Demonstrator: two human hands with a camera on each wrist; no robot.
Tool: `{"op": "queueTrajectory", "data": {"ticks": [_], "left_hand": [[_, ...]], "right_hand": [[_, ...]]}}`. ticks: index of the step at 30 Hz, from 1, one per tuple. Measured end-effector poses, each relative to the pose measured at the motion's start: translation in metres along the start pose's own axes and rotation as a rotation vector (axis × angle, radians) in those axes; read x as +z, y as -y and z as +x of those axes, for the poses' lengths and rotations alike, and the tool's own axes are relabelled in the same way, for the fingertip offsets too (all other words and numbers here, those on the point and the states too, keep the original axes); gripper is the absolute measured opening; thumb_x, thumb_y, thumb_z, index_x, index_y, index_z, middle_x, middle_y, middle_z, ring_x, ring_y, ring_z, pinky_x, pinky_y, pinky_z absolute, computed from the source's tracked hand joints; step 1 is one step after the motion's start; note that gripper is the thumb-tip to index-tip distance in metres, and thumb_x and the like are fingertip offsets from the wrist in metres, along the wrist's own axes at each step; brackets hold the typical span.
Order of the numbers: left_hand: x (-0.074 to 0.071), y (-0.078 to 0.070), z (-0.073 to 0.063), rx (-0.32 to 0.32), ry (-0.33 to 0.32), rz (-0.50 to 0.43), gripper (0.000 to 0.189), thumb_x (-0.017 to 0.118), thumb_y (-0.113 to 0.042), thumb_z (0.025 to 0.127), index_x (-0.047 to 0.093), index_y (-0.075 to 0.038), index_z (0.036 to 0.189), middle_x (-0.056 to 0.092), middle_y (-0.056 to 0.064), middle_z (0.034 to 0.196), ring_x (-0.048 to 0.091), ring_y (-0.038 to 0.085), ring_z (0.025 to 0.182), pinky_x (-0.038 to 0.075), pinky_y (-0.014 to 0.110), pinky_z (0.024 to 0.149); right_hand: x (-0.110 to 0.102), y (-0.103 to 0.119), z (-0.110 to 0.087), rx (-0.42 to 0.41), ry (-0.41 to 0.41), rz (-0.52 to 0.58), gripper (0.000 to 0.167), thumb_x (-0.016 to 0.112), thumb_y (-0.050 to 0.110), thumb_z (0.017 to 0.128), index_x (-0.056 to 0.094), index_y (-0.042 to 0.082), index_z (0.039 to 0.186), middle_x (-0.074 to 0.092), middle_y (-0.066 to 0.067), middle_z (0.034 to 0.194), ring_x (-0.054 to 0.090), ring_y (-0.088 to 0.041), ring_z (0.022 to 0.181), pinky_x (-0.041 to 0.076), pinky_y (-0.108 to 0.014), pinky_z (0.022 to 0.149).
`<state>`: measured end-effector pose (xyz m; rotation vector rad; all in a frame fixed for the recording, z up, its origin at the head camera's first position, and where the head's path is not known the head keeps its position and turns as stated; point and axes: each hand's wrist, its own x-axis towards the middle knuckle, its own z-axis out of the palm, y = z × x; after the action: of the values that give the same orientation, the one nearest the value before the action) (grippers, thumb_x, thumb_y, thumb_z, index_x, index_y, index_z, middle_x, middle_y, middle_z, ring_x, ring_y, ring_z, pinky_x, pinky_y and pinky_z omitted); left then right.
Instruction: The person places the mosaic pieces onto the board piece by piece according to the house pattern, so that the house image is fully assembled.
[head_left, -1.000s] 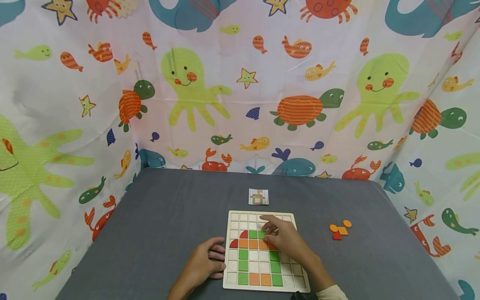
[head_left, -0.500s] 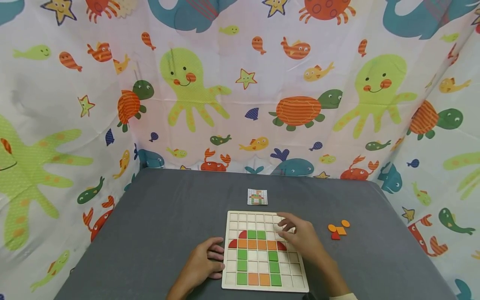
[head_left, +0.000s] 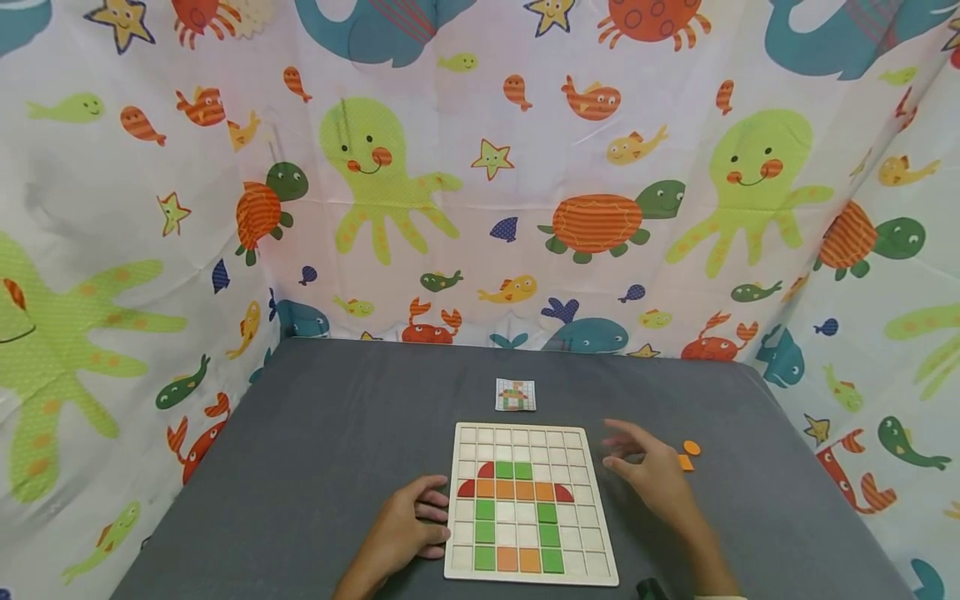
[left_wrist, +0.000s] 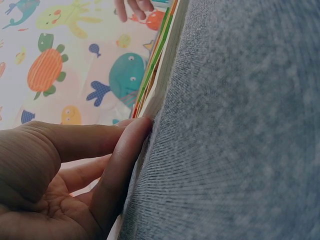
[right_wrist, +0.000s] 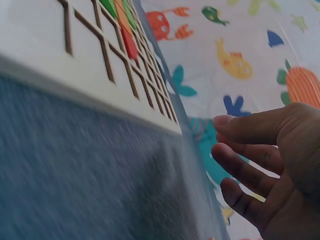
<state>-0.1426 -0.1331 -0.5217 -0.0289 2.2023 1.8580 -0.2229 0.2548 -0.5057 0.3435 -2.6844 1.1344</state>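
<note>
A pale wooden grid board (head_left: 525,577) lies on the grey cloth in the head view, with green, orange and red tiles in several of its cells. One red quarter-round tile (head_left: 563,493) ends the orange row on the right. Along the board's left edge rests my left hand (head_left: 408,521), fingers loosely bent; the left wrist view has its fingertips (left_wrist: 142,125) touching the board's side. My right hand (head_left: 652,475) hovers right of the board, fingers relaxed and apart, holding nothing. Partly behind it are loose orange pieces, a round one (head_left: 692,448) and a square-looking one (head_left: 686,463).
A small printed card (head_left: 515,395) with a coloured grid pattern lies behind the board. The grey cloth (head_left: 360,417) covers the table. A curtain (head_left: 480,200) printed with sea animals hangs at the back and sides.
My right hand has moved off the board to the right, toward the loose pieces, uncovering the red tile at the orange row's right end. My left hand stays at the board's edge.
</note>
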Motion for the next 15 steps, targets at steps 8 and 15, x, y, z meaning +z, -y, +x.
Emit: {"op": "queueTrajectory", "data": {"ticks": [8, 15], "left_hand": [[0.002, 0.0, 0.0, 0.01, 0.001, -0.005, 0.074, 0.08, 0.015, 0.078, 0.056, 0.002, 0.146, 0.065, 0.014, 0.115, 0.068, 0.023, 0.097, 0.066, 0.042, 0.061], [0.002, 0.001, 0.0, 0.011, -0.017, 0.004, 0.074, 0.081, 0.015, 0.077, 0.057, 0.002, 0.146, 0.065, 0.014, 0.115, 0.067, 0.023, 0.097, 0.066, 0.042, 0.06]], "right_hand": [[-0.024, -0.014, -0.004, 0.064, -0.027, -0.003, 0.059, 0.086, 0.009, 0.089, 0.063, 0.008, 0.144, 0.079, -0.009, 0.111, 0.073, -0.014, 0.09, 0.058, -0.023, 0.077], [-0.036, -0.021, -0.006, 0.149, -0.029, -0.024, 0.062, 0.086, 0.01, 0.089, 0.061, 0.008, 0.146, 0.078, -0.013, 0.113, 0.07, -0.012, 0.089, 0.056, -0.017, 0.074]]}}
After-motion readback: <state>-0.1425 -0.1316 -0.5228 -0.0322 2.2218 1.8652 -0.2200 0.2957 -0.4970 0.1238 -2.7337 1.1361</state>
